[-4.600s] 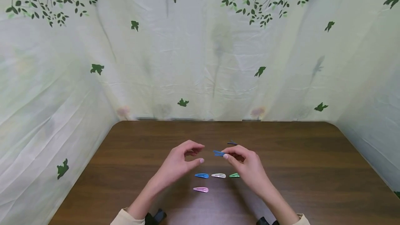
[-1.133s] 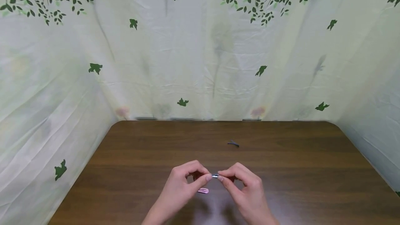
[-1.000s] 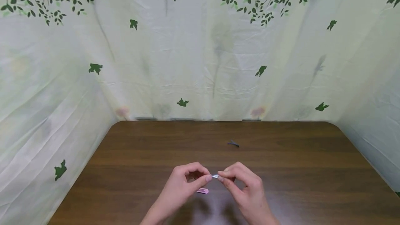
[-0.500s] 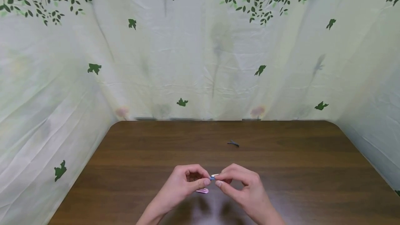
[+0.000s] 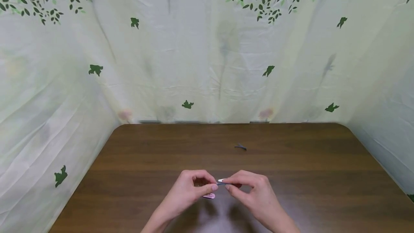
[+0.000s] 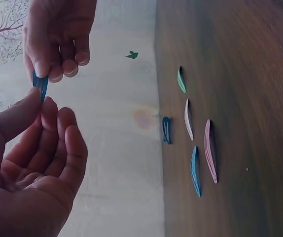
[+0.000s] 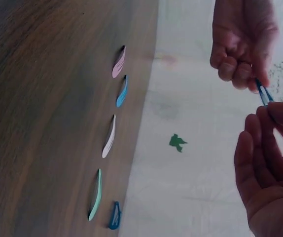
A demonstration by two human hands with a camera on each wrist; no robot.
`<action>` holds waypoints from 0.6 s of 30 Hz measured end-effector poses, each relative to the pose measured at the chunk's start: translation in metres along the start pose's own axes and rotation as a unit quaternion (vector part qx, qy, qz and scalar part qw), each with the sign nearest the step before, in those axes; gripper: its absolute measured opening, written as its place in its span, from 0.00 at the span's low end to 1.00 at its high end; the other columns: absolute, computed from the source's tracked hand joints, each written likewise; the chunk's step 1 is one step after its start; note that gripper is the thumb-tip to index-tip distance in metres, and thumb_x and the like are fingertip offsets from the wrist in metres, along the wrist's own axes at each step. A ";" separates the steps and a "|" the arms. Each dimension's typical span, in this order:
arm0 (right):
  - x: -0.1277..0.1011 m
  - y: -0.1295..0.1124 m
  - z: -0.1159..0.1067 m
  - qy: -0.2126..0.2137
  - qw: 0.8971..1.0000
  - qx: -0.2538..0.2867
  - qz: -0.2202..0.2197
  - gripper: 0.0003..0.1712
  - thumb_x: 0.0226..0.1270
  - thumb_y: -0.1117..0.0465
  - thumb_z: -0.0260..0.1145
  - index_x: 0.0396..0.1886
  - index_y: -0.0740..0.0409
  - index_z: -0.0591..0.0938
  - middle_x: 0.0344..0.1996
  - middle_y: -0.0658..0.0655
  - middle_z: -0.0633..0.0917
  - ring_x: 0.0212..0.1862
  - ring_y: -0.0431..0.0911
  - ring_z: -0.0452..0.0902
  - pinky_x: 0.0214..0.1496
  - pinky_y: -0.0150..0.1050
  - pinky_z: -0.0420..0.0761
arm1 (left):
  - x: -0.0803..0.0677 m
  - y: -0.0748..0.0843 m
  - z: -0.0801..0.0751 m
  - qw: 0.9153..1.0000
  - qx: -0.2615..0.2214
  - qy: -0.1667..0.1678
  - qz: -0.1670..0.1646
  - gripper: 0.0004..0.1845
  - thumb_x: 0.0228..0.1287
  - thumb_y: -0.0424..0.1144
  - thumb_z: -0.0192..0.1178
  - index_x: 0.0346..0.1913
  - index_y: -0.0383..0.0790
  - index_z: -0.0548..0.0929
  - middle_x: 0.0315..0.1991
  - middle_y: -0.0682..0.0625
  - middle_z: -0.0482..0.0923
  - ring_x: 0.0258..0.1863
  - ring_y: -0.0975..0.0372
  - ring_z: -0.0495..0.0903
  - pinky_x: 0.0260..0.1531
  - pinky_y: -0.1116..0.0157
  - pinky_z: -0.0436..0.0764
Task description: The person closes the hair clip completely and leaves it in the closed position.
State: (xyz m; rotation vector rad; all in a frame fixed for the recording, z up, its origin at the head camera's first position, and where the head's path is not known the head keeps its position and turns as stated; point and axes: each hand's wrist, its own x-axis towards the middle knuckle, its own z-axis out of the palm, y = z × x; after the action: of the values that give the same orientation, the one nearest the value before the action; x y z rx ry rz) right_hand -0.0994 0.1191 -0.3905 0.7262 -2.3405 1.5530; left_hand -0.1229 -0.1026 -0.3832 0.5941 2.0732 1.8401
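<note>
1. Change: 4.6 s ago the right hand (image 5: 253,191) alone pinched the held blue clip (image 5: 221,181), nearer mid-frame, and the left hand (image 5: 191,190) was empty. Both hands now meet at lower centre of the head view, each pinching one end of the clip.
2. Over the last second the joined hands have barely shifted, so the two-handed hold looks settled.
3. Hand state: the left wrist view shows the left thumb and forefinger closed on the clip's end, the other fingers loosely curled. The right wrist view shows the right hand's fingertips nipping the opposite end.
4. Location: the held blue clip is in the air above the surface (image 5: 145,154), touching nothing but the fingers.
5. Meaning, as a judgement: the clip is now under control from both ends and can be worked by either hand.
6. Surroundings: a row lies on the surface below the hands, made up of the pink clip (image 7: 118,62), light blue clip (image 7: 122,91), white clip (image 7: 109,137) and green clip (image 7: 96,195). A dark blue clip (image 7: 114,216) lies apart, towards the leaf-print curtain (image 5: 207,64).
7. Obstruction: in the head view the hands hide most of the row, and only the pink clip shows beneath them. Nothing stands between the hands and the surface.
</note>
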 end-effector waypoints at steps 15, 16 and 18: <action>0.001 0.000 -0.002 -0.017 1.000 0.002 0.003 0.08 0.64 0.56 0.72 0.42 0.39 0.88 0.37 0.41 0.86 0.40 0.38 0.82 0.40 0.36 0.81 | 0.002 -0.008 -0.002 1.000 0.002 -0.006 -0.012 0.05 0.61 0.36 0.69 0.38 0.39 0.86 0.32 0.38 0.82 0.31 0.51 0.85 0.39 0.52 0.83; 0.001 0.000 -0.002 -0.019 1.000 0.001 0.006 0.08 0.64 0.57 0.72 0.42 0.39 0.88 0.37 0.40 0.86 0.40 0.38 0.82 0.40 0.37 0.81 | 0.002 -0.008 -0.001 1.000 0.002 -0.003 -0.012 0.05 0.61 0.36 0.69 0.38 0.39 0.86 0.31 0.40 0.82 0.30 0.51 0.85 0.39 0.52 0.83; 0.001 0.000 -0.002 -0.023 1.000 0.002 0.021 0.08 0.64 0.56 0.72 0.42 0.39 0.88 0.37 0.40 0.86 0.39 0.38 0.82 0.40 0.36 0.81 | 0.002 -0.007 0.001 1.000 0.007 0.004 -0.012 0.06 0.60 0.36 0.69 0.38 0.37 0.85 0.30 0.44 0.83 0.30 0.52 0.85 0.38 0.54 0.84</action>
State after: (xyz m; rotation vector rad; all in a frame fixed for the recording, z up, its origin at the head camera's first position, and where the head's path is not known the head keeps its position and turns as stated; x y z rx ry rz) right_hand -0.1004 0.1207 -0.3896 0.7260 -2.4005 1.5760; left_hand -0.1253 -0.1017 -0.3905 0.5642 2.0902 1.8195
